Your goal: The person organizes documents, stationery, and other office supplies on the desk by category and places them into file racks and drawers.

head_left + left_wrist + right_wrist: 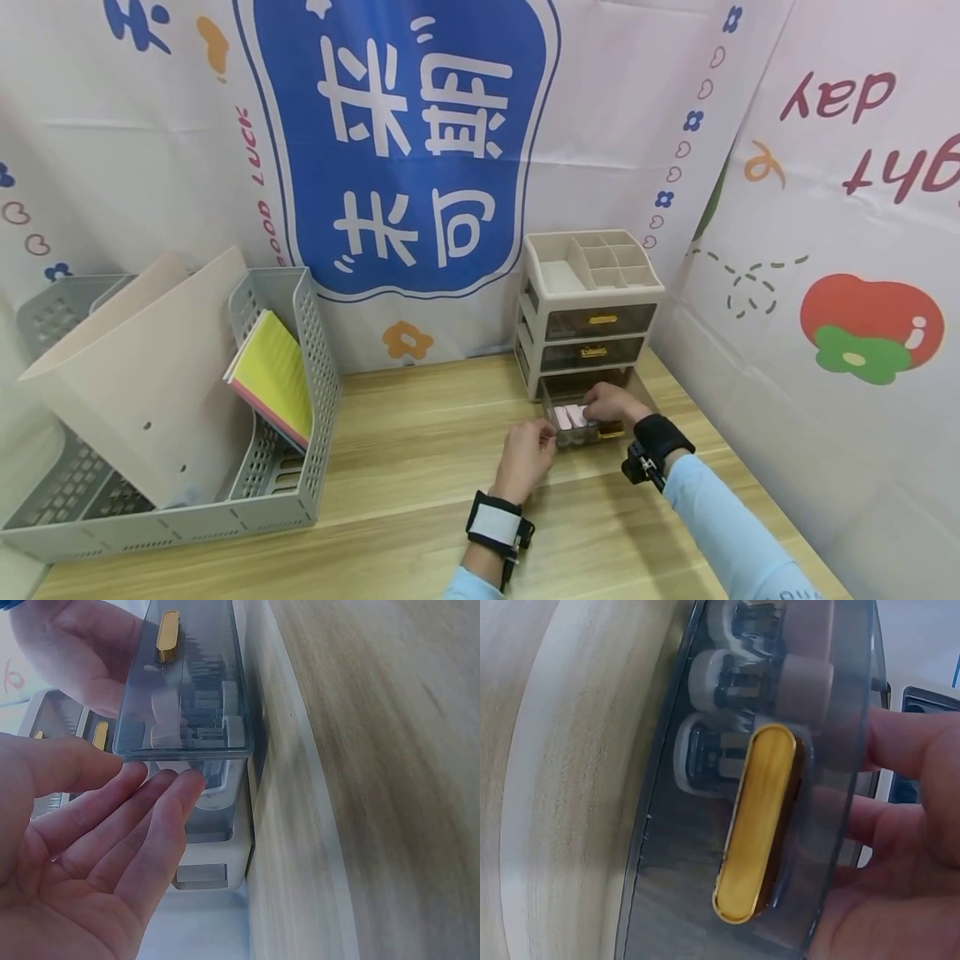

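Observation:
A clear smoky drawer [573, 437] with a gold handle [757, 825] is pulled out at the bottom of a small cream drawer cabinet [532, 342]. Inside stand small pale pink-and-white pieces [562, 417] in a row, their lower ends looped; their exact kind is unclear. My right hand [615, 404] reaches in from above and pinches the rightmost piece; the drawer front partly veils its fingertips. At the drawer's left front corner is my left hand [521, 454]. Its thumb [82, 761] touches the corner, and its fingers extend loosely along the outside of the left wall.
Two dark drawers with gold handles remain closed above, under a divided cream top tray [592, 258]. To the left stands a grey file rack [311, 467] with cream folders [172, 392] and a yellow notepad [277, 375]. Printed cloth walls [862, 250] enclose the wooden table [405, 500].

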Motion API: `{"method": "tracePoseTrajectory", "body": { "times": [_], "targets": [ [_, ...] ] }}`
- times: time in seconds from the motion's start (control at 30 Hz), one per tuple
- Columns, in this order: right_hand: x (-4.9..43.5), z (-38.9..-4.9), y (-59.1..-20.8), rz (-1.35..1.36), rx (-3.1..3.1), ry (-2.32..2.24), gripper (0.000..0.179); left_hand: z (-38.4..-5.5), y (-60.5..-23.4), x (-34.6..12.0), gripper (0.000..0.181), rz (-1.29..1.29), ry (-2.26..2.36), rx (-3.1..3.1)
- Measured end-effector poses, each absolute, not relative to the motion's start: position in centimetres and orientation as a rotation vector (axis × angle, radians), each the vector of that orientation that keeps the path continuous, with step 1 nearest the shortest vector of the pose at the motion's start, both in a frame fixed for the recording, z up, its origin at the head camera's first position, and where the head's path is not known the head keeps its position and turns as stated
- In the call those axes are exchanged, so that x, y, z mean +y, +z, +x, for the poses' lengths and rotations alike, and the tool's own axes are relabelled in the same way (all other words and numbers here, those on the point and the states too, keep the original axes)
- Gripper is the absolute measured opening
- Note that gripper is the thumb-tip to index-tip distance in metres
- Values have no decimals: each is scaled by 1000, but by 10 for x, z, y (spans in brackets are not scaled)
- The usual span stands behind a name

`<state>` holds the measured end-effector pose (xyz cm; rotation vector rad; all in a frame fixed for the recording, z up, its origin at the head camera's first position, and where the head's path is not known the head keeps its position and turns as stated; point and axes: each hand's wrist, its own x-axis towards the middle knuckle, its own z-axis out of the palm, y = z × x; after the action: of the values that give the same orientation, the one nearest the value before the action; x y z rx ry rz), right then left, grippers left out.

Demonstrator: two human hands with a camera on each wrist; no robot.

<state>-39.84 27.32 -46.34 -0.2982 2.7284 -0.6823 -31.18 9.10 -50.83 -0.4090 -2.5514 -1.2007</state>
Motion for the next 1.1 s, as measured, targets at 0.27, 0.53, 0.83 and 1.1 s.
{"method": "tracePoseTrajectory", "body": {
  "times": [0.27, 0.53, 0.83, 1.1],
  "targets": [
    [273, -382, -455, -275, 2796, -844, 45, -313, -504, 86, 8, -439, -1218, -2547],
    [280, -327, -455, -237, 3030, -1371, 36, -307, -488, 71, 13, -397, -1258, -2490],
    [282, -287, -482, 273, 2515, -2016, 53, -327, -426, 65, 33, -509, -986, -2468],
    [274, -295, -503, 524, 1730, -2563, 65, -371, -359, 75, 38, -642, -469, -2443]
  ]
}}
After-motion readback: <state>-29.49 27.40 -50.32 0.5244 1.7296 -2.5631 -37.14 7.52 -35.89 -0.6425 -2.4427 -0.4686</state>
